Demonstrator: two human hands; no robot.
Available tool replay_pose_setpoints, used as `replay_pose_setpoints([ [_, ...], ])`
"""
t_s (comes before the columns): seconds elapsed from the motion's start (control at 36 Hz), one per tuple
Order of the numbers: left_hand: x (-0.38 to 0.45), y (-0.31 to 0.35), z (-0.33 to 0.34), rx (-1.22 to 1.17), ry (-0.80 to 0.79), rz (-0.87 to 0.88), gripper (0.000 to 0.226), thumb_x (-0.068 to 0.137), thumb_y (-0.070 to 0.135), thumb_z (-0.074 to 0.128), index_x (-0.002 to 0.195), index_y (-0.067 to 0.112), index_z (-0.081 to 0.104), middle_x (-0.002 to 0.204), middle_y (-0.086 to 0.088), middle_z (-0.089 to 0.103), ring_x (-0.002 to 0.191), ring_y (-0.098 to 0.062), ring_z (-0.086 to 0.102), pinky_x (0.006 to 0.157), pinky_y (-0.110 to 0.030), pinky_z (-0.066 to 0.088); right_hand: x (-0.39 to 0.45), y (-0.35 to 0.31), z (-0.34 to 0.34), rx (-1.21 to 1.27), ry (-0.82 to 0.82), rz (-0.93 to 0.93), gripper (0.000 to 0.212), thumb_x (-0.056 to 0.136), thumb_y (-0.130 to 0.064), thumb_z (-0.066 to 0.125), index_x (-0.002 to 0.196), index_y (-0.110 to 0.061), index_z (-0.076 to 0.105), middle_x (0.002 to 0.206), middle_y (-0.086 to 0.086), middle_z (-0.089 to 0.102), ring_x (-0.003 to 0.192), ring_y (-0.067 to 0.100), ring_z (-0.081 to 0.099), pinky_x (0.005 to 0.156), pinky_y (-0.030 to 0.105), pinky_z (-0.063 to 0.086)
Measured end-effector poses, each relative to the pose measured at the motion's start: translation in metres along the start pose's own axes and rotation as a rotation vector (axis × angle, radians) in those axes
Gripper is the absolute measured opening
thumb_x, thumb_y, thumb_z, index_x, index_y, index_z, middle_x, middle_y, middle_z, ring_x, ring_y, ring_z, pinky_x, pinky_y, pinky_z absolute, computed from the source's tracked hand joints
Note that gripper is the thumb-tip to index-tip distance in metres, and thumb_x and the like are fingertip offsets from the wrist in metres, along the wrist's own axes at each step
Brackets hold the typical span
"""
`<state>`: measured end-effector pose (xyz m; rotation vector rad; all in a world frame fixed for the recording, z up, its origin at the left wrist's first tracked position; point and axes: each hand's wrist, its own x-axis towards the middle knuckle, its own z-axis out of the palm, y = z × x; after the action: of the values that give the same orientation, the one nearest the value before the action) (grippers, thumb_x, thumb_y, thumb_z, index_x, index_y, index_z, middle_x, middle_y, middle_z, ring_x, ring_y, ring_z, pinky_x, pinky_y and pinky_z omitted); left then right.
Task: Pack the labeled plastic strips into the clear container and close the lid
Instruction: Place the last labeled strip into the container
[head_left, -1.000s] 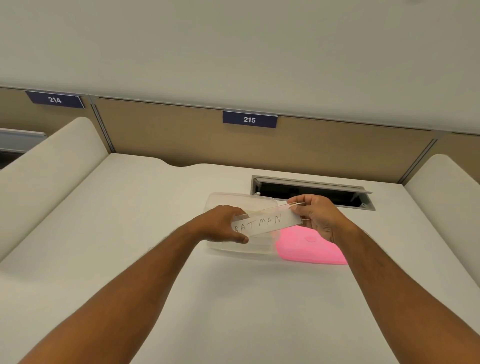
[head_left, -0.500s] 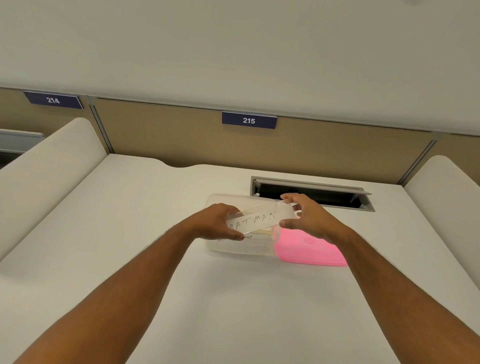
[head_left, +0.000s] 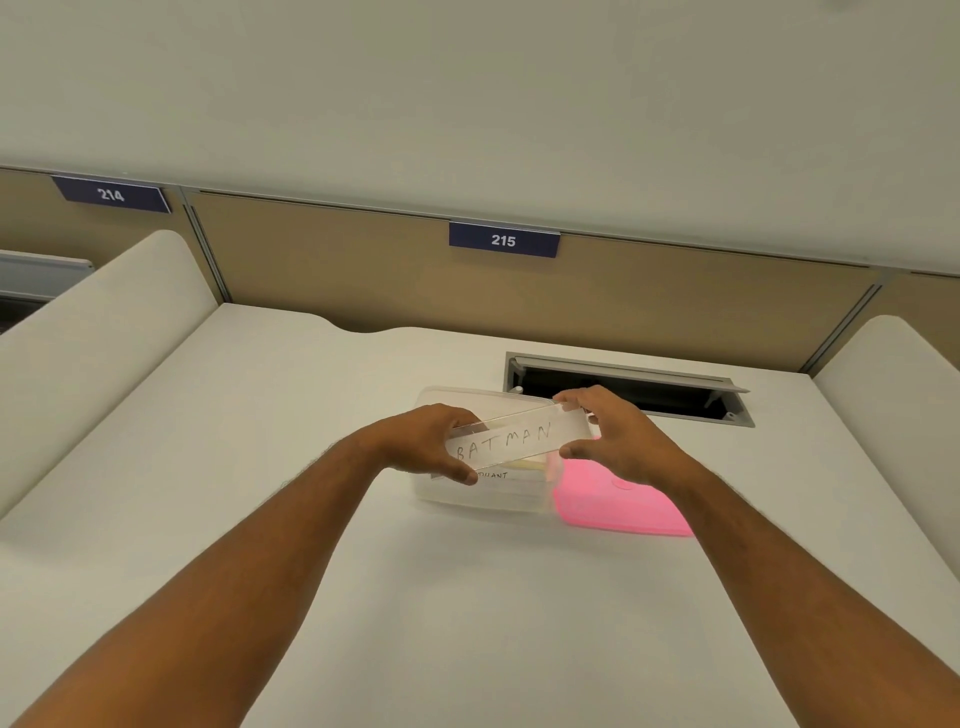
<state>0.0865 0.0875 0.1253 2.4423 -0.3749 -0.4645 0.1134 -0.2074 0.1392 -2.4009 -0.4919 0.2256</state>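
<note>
A clear plastic strip (head_left: 511, 440) with "BATMAN" handwritten on it hangs tilted just above the open clear container (head_left: 483, 496). My left hand (head_left: 434, 441) pinches the strip's left end. My right hand (head_left: 615, 441) is at its right end, fingers spread around the edge with the thumb below. Inside the container lie other strips, one with partly hidden writing (head_left: 493, 475). The pink lid (head_left: 618, 504) rests flat on the desk against the container's right side, partly under my right wrist.
The white desk (head_left: 260, 467) has an open cable slot (head_left: 628, 389) right behind the container. Padded white dividers rise at the left (head_left: 93, 332) and right (head_left: 893, 395). A tan back panel carries a "215" tag (head_left: 504, 240).
The strip has come down and leftward over the container. My right hand went from a tight pinch on its end to a looser, spread grip.
</note>
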Motion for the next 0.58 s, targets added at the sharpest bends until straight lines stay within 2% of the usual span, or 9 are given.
replay_pose_setpoints([
  [0.14,0.005,-0.002,-0.005,0.109,0.068,0.022,0.07,0.073,0.038,0.083,0.135,0.03,0.053,0.123,0.014,0.058,0.106,-0.01,0.055,0.085,-0.023,0.05,0.0,-0.004,0.006,-0.113,0.075,-0.043,0.065,0.076,-0.025,0.085,0.132,-0.029,0.051,0.125,-0.014,0.051,0.108,0.012,0.053,0.083,0.028,0.049],
  [0.22,0.009,-0.003,-0.006,0.177,0.144,0.03,0.068,0.075,0.037,0.082,0.136,0.028,0.053,0.125,0.011,0.058,0.105,-0.01,0.052,0.082,-0.023,0.044,0.002,-0.006,0.009,-0.194,0.109,-0.067,0.063,0.076,-0.029,0.085,0.128,-0.028,0.049,0.121,-0.012,0.049,0.1,0.014,0.055,0.075,0.026,0.047],
  [0.42,0.015,-0.011,-0.002,0.292,0.285,-0.013,0.064,0.074,0.046,0.08,0.13,0.026,0.056,0.122,0.006,0.064,0.103,-0.016,0.057,0.083,-0.032,0.051,0.006,-0.006,0.011,-0.356,0.107,-0.097,0.073,0.081,-0.038,0.08,0.142,-0.025,0.042,0.129,-0.006,0.046,0.099,0.013,0.052,0.08,0.026,0.045],
  [0.58,0.018,-0.015,-0.001,0.368,0.391,0.002,0.063,0.074,0.051,0.079,0.126,0.024,0.055,0.117,0.006,0.065,0.101,-0.018,0.059,0.08,-0.035,0.051,0.012,-0.001,0.015,-0.414,0.074,-0.082,0.073,0.08,-0.042,0.08,0.142,-0.025,0.046,0.123,-0.007,0.046,0.099,0.014,0.052,0.079,0.025,0.046],
])
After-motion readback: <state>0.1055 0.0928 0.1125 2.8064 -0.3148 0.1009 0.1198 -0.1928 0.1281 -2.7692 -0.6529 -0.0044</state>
